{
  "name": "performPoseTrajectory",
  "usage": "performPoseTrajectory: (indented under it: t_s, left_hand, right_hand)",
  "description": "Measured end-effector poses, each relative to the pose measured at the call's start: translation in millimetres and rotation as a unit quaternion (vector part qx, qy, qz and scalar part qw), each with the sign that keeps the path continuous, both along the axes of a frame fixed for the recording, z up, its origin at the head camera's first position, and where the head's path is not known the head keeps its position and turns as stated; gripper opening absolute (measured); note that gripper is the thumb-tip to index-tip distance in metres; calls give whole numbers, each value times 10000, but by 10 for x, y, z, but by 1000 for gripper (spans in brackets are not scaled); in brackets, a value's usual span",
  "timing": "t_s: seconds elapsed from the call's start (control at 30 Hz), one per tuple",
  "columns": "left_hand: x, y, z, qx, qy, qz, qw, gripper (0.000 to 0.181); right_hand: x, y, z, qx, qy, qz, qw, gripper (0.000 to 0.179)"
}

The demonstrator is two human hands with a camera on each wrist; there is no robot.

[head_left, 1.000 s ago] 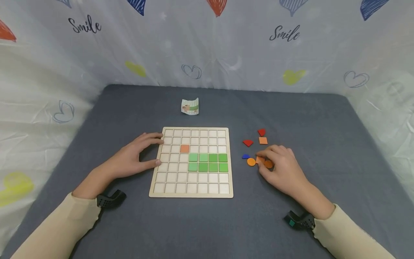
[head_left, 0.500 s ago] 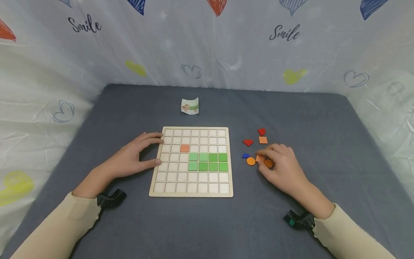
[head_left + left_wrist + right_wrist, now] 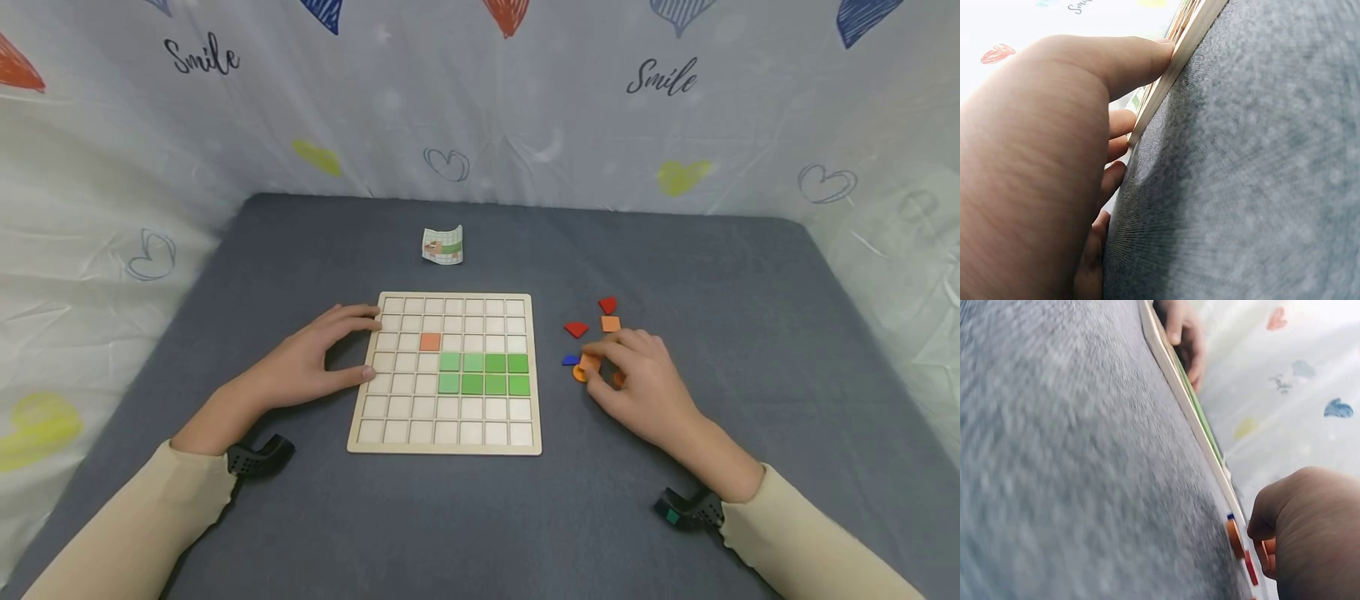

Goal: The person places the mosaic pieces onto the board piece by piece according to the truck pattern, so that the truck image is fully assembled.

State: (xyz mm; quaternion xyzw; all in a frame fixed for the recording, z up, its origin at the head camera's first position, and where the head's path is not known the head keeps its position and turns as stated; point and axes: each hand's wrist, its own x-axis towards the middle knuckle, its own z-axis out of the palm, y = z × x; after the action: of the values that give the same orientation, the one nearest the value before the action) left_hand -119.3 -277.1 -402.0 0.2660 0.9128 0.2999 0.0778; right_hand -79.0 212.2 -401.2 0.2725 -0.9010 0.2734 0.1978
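The left hand (image 3: 303, 360), fingers loosely extended, rests on the nine-o'clock edge of the wooden grid board (image 3: 422, 408). Beyond the board's three-o'clock edge, the orange square tile (image 3: 590, 362), equal-sided, is pinched by the nearer right hand (image 3: 641, 379), at that hand's ten o'clock.

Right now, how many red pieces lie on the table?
2: one red piece beyond the loose orange square, another left of it, nearer the board. The right hand may hide more.
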Motion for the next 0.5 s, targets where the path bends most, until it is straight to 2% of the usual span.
performPoseTrajectory:
  t_s: [0.5]
  left_hand:
    - [2,0,-7,10,31,28,10000,66]
  right_hand:
    - [-65,-276,-4,-151,-24,466,9988,17]
